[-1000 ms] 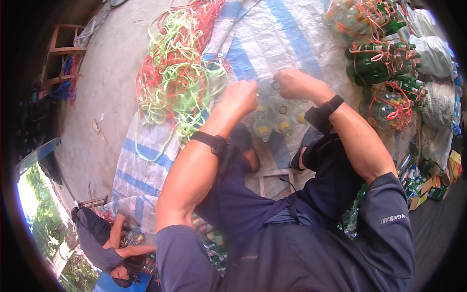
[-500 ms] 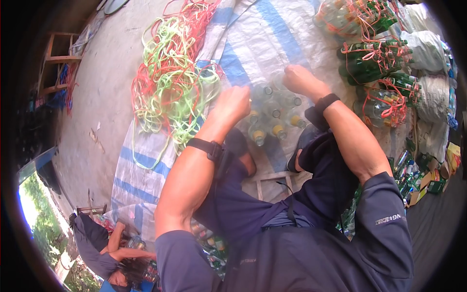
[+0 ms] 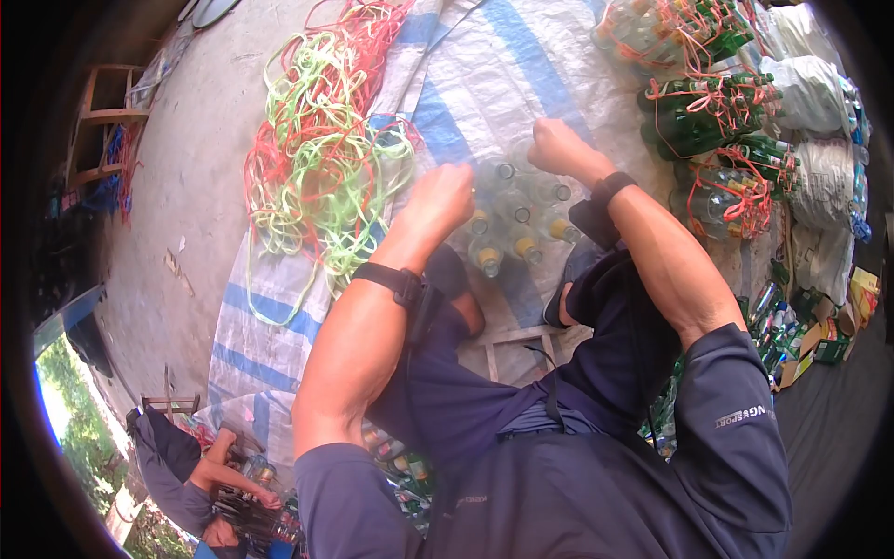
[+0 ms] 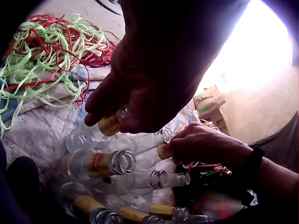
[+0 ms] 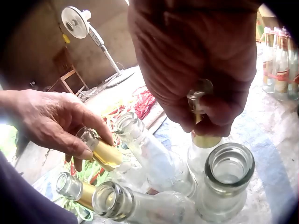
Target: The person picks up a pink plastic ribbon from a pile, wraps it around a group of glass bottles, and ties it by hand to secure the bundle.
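Observation:
Clear glass bottles [image 3: 512, 207] with yellow neck labels stand bunched between the person's feet. At the near left of the bunch, the left hand [image 3: 442, 197] grips one bottle by its neck, and that bottle's yellow label [image 5: 106, 156] shows below the fingers in the right wrist view. Across the bunch, the right hand [image 3: 563, 149] pinches the neck of another bottle [image 5: 205, 141], its thumb and fingers wrapped just under the mouth. Between the hands, open-mouthed bottles [image 5: 224, 200] lean close together. The palms hide parts of both held necks.
Tangled green and red plastic strips [image 3: 326, 149] lie left on a blue-striped sheet [image 3: 466, 56]. Tied bundles of green bottles [image 3: 689, 116] line the right side. A wooden stool [image 3: 507, 349] is between the legs. Another person [image 3: 182, 466] works at lower left. A fan [image 5: 77, 22] stands behind.
The right hand sits slightly farther from the left hand than a second ago, still on a bottle neck. The head view has shifted a little. The other person's arms have moved.

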Demonstrator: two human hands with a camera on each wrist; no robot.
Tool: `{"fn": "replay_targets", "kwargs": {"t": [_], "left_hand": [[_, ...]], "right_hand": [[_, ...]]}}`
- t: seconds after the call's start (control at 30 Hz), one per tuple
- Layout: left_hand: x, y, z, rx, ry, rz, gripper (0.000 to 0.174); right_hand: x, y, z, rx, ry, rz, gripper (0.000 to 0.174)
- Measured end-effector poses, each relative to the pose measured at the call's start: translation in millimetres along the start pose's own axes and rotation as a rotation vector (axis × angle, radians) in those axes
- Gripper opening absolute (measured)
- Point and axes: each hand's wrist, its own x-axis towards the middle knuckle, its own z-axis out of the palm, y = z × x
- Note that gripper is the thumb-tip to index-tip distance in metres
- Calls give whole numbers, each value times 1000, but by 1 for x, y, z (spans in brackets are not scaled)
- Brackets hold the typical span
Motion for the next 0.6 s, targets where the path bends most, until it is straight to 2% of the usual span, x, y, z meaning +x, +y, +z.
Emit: {"fn": "replay_targets", "kwargs": {"t": [0.13, 0.2, 0.33, 0.4, 0.43, 0.5, 0.53, 0.6], "left_hand": [[1, -4, 1, -32, -23, 12, 19], [1, -5, 3, -32, -18, 8, 20], [2, -6, 4, -15, -35, -12, 21], [1, -4, 1, 2, -39, -16, 22], [1, -3, -1, 19, -43, -19, 22], [2, 0, -5, 23, -73, -36, 23], [2, 2, -8, 25, -101, -50, 23], [2, 5, -11, 28, -121, -59, 25]], "right_hand": [[3, -3, 5, 11, 17, 23, 23], [3, -6, -1, 111, -104, 111, 25], [-2, -8, -6, 234, -170, 172, 29], [-1, -4, -3, 282, -150, 143, 45], [-1, -4, -5, 283, -150, 141, 45], [-3, -4, -14, 226, -220, 174, 62], [-5, -5, -18, 229, -215, 176, 62], [-8, -6, -24, 271, -219, 196, 75]]}}
